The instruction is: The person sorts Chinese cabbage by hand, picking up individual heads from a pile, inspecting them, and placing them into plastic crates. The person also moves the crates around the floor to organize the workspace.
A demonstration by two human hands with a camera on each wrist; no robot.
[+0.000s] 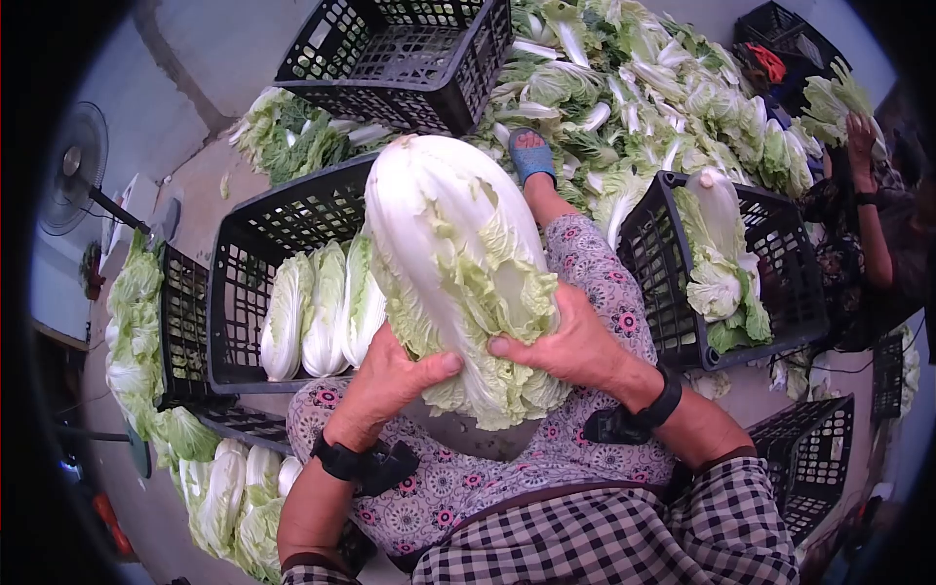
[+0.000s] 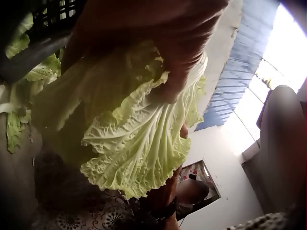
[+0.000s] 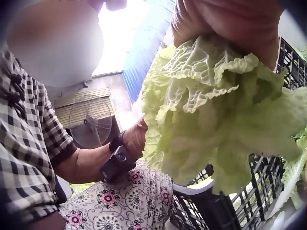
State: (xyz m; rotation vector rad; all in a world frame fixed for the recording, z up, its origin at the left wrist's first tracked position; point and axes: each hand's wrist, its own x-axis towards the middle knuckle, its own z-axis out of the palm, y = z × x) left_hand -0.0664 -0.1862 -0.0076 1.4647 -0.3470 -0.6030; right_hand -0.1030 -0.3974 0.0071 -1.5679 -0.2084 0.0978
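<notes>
A large napa cabbage (image 1: 453,234) is held up over the lap by both hands, its white base away from the body and its frilly, ragged leaf tips toward it. The left hand (image 1: 388,385) grips the leafy end from the left, and the right hand (image 1: 590,341) grips it from the right. Both thumbs lie on the upper face; the other fingers are mostly hidden beneath. In the left wrist view, a loose pale-green leaf (image 2: 139,143) hangs below the hand. The right wrist view shows crinkled leaf edges (image 3: 201,91) under the palm.
A black crate (image 1: 229,292) at left holds several napa cabbages (image 1: 324,317). Another crate (image 1: 707,341) at right holds one cabbage (image 1: 720,224). Beyond an upper crate (image 1: 409,107) spreads a leaf pile (image 1: 663,88). A fan (image 1: 74,168) stands left; another person's hand (image 1: 861,146) holds leaves at right.
</notes>
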